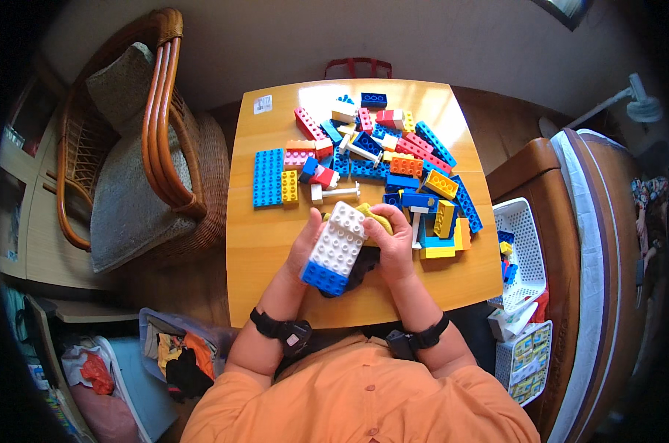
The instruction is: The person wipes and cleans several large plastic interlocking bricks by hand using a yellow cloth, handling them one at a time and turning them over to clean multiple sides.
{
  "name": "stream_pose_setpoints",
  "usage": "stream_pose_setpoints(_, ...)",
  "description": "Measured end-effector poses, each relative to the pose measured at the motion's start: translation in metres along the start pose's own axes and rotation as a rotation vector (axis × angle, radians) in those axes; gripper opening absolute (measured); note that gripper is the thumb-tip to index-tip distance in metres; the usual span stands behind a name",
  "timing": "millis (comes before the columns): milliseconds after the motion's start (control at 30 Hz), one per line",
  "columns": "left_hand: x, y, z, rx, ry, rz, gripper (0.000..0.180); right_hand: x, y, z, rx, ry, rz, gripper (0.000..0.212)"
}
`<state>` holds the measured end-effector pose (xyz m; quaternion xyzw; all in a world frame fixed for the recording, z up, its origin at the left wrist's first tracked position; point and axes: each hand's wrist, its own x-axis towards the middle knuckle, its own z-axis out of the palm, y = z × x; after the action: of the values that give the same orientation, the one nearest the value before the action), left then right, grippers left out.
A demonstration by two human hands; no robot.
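Observation:
My left hand [303, 242] is closed on the side of a long block of joined toy building bricks [337, 244], white over most of its length and blue at the near end. It is tilted above the table's near half, studs facing up. My right hand [395, 242] grips a mustard-yellow cloth [376, 215] with the thumb pressed near the block's far right corner. Part of the cloth passes behind the block. Something black [364, 266] shows below the block, its kind unclear. Just beyond my hands lies a white post-like piece [336, 193].
Loose bricks of several colours cover the far half of the wooden table [268, 273], with a flat blue plate [268, 177] at left. A wicker chair [146, 148] stands left. White baskets [523, 255] sit at right beside a bed [582, 221]. A clothes bin [153, 325] is lower left.

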<state>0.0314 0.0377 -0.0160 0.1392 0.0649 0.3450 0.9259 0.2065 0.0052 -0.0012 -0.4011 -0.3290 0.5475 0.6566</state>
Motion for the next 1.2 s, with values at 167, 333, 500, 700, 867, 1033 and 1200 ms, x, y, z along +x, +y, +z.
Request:
stream_pose_setpoints(167,0.000,-0.007,0.026,0.404,0.146,-0.007,0.051,0.004,0.000,0.000,-0.096,0.075,-0.130,0.020)
stream_pose_setpoints(333,0.005,-0.012,0.019,0.492,0.282,0.068,0.040,0.003,0.002,0.009,-0.266,0.126,-0.302,0.026)
stream_pose_setpoints(500,0.011,-0.017,0.018,0.415,0.330,0.310,0.035,-0.001,0.007,0.006,-0.409,0.047,-0.299,0.031)
stream_pose_setpoints(700,0.006,-0.001,0.003,0.329,0.394,0.494,0.034,-0.009,-0.009,0.015,-0.614,-0.197,-0.450,0.022)
stream_pose_setpoints(867,0.006,-0.004,0.008,0.331,0.476,0.601,0.035,-0.010,-0.008,0.014,-0.584,-0.234,-0.398,0.021)
stream_pose_setpoints(1033,0.004,0.003,0.012,0.338,0.398,0.666,0.050,-0.012,-0.005,0.015,-0.590,-0.235,-0.358,0.021)
stream_pose_setpoints(1200,-0.002,0.004,0.032,0.274,0.249,0.542,0.062,-0.012,-0.004,0.015,-0.609,-0.101,-0.291,0.019)
